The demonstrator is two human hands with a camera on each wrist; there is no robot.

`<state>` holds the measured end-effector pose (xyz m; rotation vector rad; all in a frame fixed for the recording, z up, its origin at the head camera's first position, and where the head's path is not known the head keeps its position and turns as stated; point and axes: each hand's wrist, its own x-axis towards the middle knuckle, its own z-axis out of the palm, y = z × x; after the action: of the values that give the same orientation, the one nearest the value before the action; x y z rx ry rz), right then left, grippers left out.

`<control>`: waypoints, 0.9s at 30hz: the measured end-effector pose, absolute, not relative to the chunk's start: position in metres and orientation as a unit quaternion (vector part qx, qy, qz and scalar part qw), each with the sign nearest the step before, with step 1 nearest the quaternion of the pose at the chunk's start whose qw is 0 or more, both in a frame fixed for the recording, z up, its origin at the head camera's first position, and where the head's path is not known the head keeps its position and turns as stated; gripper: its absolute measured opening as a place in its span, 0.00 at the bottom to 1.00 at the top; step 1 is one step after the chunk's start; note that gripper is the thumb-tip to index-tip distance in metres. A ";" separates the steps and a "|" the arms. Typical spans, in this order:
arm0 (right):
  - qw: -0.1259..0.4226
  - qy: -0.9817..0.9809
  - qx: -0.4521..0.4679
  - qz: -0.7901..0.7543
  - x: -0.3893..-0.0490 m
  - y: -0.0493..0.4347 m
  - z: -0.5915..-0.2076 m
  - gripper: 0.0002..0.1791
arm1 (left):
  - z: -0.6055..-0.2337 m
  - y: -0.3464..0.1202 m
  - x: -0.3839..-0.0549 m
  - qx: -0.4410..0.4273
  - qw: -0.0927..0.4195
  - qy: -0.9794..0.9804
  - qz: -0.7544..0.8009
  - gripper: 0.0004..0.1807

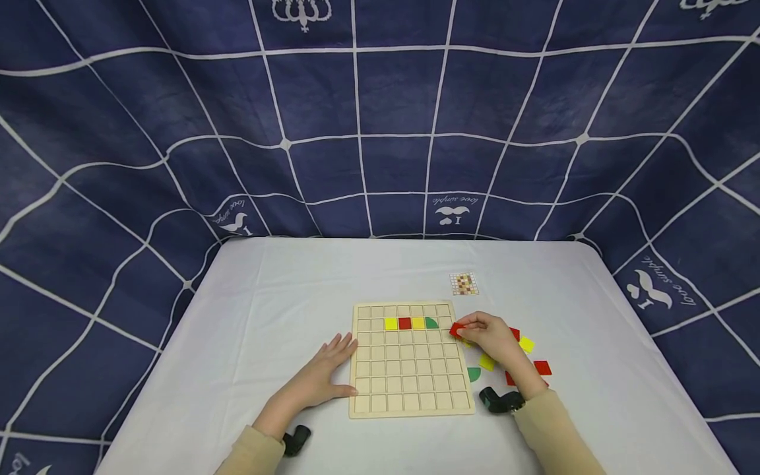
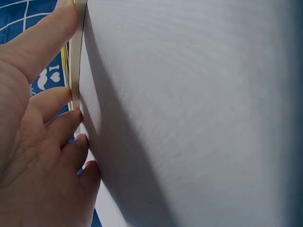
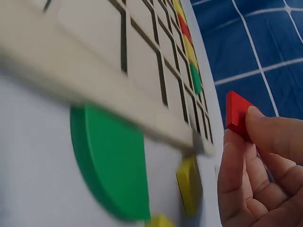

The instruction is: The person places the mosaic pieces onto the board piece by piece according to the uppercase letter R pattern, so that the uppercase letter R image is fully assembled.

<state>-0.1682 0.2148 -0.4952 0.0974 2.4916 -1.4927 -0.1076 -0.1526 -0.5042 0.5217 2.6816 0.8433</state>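
A square red tile is pinched between the thumb and fingers of my right hand, beside the right edge of a wooden grid board. The right wrist view shows this red tile held tilted, off the table. Along the board's second row from the far side lie a yellow tile, a red one, another yellow and a green quarter-circle piece. At the board's left edge my left hand rests with fingers extended; its thumb and fingertips touch the rim.
Several loose tiles lie right of the board: a green quarter-circle, yellow squares and red squares, some partly hidden by my right arm. A small patterned card lies beyond the board on the white-covered table.
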 end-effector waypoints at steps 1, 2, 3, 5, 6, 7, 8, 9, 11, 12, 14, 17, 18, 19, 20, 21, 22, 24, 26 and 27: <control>0.119 0.852 0.028 -0.508 -0.168 0.210 -0.495 0.11 | -0.504 -0.153 -0.107 0.181 0.141 0.928 0.293 0.52; 0.120 0.853 0.023 -0.507 -0.169 0.206 -0.495 0.10 | -0.504 -0.153 -0.107 0.180 0.141 0.928 0.293 0.52; 0.119 0.856 0.016 -0.502 -0.169 0.201 -0.495 0.09 | -0.504 -0.152 -0.107 0.180 0.141 0.928 0.293 0.52; 0.117 0.867 0.004 -0.485 -0.170 0.193 -0.496 0.07 | -0.504 -0.152 -0.107 0.179 0.141 0.928 0.294 0.52; 0.115 0.872 0.000 -0.476 -0.169 0.189 -0.496 0.06 | -0.504 -0.152 -0.107 0.179 0.142 0.928 0.293 0.52; 0.112 0.878 -0.005 -0.465 -0.169 0.185 -0.495 0.05 | -0.504 -0.152 -0.107 0.178 0.142 0.928 0.293 0.52; 0.109 0.883 -0.009 -0.457 -0.169 0.182 -0.495 0.04 | -0.504 -0.152 -0.107 0.178 0.142 0.929 0.293 0.52; 0.105 0.888 -0.013 -0.448 -0.170 0.179 -0.495 0.04 | -0.504 -0.152 -0.107 0.177 0.142 0.928 0.294 0.52; 0.101 0.894 -0.018 -0.437 -0.170 0.175 -0.494 0.03 | -0.504 -0.153 -0.107 0.177 0.144 0.929 0.293 0.52; 0.100 0.895 -0.020 -0.434 -0.170 0.173 -0.494 0.03 | -0.504 -0.153 -0.108 0.177 0.144 0.929 0.292 0.52; 0.096 0.899 -0.026 -0.426 -0.171 0.170 -0.494 0.02 | -0.505 -0.153 -0.108 0.178 0.145 0.928 0.292 0.52; 0.095 0.904 -0.033 -0.415 -0.172 0.168 -0.494 0.02 | -0.506 -0.153 -0.109 0.180 0.143 0.929 0.290 0.52; 0.092 0.907 -0.035 -0.410 -0.172 0.167 -0.495 0.02 | -0.506 -0.153 -0.109 0.180 0.143 0.929 0.290 0.52; 0.088 0.909 -0.038 -0.405 -0.172 0.167 -0.495 0.02 | -0.506 -0.153 -0.109 0.180 0.143 0.929 0.290 0.52; 0.086 0.912 -0.039 -0.400 -0.172 0.166 -0.495 0.02 | -0.506 -0.153 -0.109 0.179 0.143 0.929 0.290 0.52; 0.082 0.914 -0.043 -0.395 -0.172 0.165 -0.495 0.03 | -0.506 -0.153 -0.109 0.179 0.143 0.930 0.289 0.52; 0.078 0.916 -0.046 -0.391 -0.172 0.164 -0.495 0.03 | -0.506 -0.153 -0.109 0.178 0.143 0.930 0.289 0.52; 0.067 0.921 -0.054 -0.380 -0.172 0.163 -0.495 0.03 | -0.505 -0.153 -0.109 0.177 0.144 0.930 0.290 0.52; 0.061 0.924 -0.060 -0.372 -0.172 0.162 -0.495 0.03 | -0.505 -0.153 -0.108 0.176 0.144 0.929 0.290 0.52; 0.059 0.925 -0.063 -0.369 -0.172 0.161 -0.495 0.03 | -0.505 -0.153 -0.108 0.176 0.145 0.929 0.291 0.52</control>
<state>-0.1722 0.1610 -0.4950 -0.1908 2.8031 -1.1172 -0.1084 -0.1531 -0.5050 0.5065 2.6775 0.8390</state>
